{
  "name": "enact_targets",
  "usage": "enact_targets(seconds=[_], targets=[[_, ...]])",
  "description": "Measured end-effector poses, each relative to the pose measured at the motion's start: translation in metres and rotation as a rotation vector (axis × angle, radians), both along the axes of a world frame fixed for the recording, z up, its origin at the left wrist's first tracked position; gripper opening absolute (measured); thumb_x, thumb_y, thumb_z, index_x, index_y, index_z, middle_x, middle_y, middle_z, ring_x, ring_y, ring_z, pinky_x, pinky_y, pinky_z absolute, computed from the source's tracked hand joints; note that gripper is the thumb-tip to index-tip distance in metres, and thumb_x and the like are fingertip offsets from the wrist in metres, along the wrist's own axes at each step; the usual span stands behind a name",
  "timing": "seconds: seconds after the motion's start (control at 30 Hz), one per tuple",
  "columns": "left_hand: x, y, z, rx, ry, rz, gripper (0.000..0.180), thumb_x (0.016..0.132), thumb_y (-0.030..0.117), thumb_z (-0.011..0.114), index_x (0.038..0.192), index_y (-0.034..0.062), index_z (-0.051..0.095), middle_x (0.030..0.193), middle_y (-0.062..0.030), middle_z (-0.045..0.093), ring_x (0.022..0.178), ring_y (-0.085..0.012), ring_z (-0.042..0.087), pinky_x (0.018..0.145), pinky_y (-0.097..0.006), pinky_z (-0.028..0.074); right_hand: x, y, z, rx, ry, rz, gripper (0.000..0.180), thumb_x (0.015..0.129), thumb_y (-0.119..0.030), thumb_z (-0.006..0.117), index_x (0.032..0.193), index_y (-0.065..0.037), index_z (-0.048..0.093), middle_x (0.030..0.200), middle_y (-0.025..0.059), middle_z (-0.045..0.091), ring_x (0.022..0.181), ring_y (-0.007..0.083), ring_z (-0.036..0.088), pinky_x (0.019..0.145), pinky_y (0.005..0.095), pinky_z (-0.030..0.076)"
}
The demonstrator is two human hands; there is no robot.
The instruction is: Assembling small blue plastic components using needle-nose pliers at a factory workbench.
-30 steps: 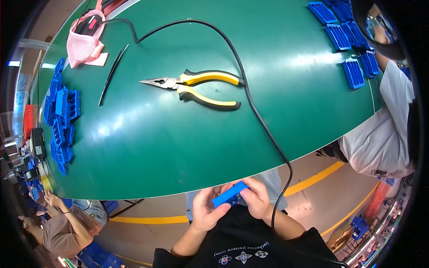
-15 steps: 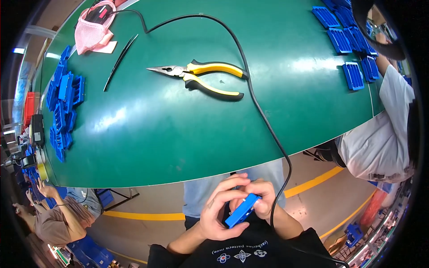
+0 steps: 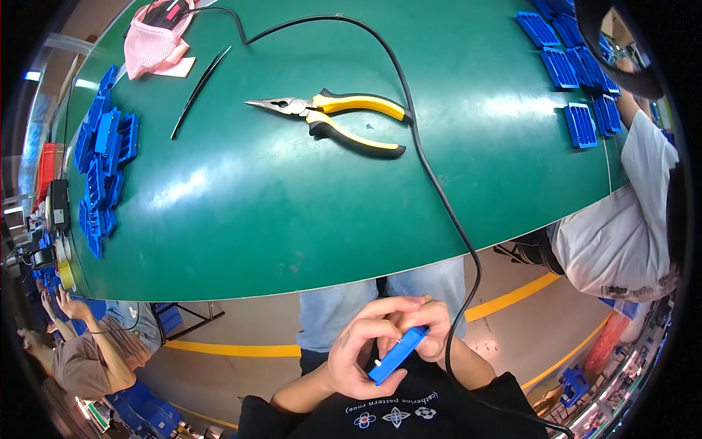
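Between my two hands is a small blue plastic housing [image 3: 398,356], held tilted in front of my chest below the table edge. Fingers and thumb of my left hand [image 3: 349,357] close around its lower left end. At its upper right end, my right hand [image 3: 434,320] grips it, with fingertips close to those of the left. A tiny pale spot shows on the housing near the left fingers; the side facing away is hidden. On the green table [image 3: 241,212] lie long-nose pliers [image 3: 358,104] with yellow and black handles and dark tweezers [image 3: 199,93].
Blue housings are piled at the table's left [image 3: 107,139] and far right [image 3: 561,68]. A black cable [image 3: 439,186] crosses the table and hangs beside my right arm. A pink mesh pouch [image 3: 156,53] lies far left. Co-workers sit at left [image 3: 99,355] and right [image 3: 610,227].
The view has shifted slightly. My left fingers have drawn in toward the right hand, and the blue housing has turned a little, bringing the pale spot into sight. Both hands keep hold.
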State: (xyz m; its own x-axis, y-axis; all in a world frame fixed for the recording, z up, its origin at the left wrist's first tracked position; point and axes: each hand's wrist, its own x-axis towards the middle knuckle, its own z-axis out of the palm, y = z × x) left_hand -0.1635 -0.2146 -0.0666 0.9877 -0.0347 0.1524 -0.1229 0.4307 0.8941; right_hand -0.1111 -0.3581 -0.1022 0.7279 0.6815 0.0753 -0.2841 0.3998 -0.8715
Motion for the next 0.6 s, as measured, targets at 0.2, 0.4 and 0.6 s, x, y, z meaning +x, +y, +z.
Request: enact_targets(seconds=[0.2,0.4,0.6], targets=[[-0.011,0.01,-0.007,0.332,0.179,0.272,0.058,0.065,0.006,0.081,0.113,-0.0007,0.049,0.126,-0.0245,0.047,0.117,-0.0337,0.05,0.099,-0.042,0.039,0.007,0.014,0.006,-0.022,0.035,-0.159,0.029,0.091,-0.024,0.054,0.087,0.004,0.058,0.086,0.0169,0.066,0.077,0.0265,0.065,0.07,0.0341,0.051],[-0.014,0.022,-0.031,0.515,0.3,0.475,0.033,0.063,0.003,0.083,0.09,0.0004,0.063,0.089,-0.0142,0.066,0.081,-0.023,0.064,0.073,-0.032,0.05,0.013,0.01,0.002,-0.216,0.04,-0.102,0.046,0.089,-0.036,0.062,0.106,0.006,0.059,0.106,0.0172,0.063,0.099,0.0255,0.061,0.087,0.0345,0.046],[-0.01,0.021,-0.054,0.196,0.414,0.49,0.035,0.068,-0.003,0.08,0.099,-0.0031,0.063,0.098,-0.0121,0.066,0.091,-0.0217,0.064,0.084,-0.036,0.052,0.006,0.021,-0.015,-0.089,0.163,-0.25,0.06,0.078,-0.037,0.076,0.117,0.003,0.055,0.118,0.0097,0.057,0.109,0.0209,0.055,0.094,0.034,0.041]])
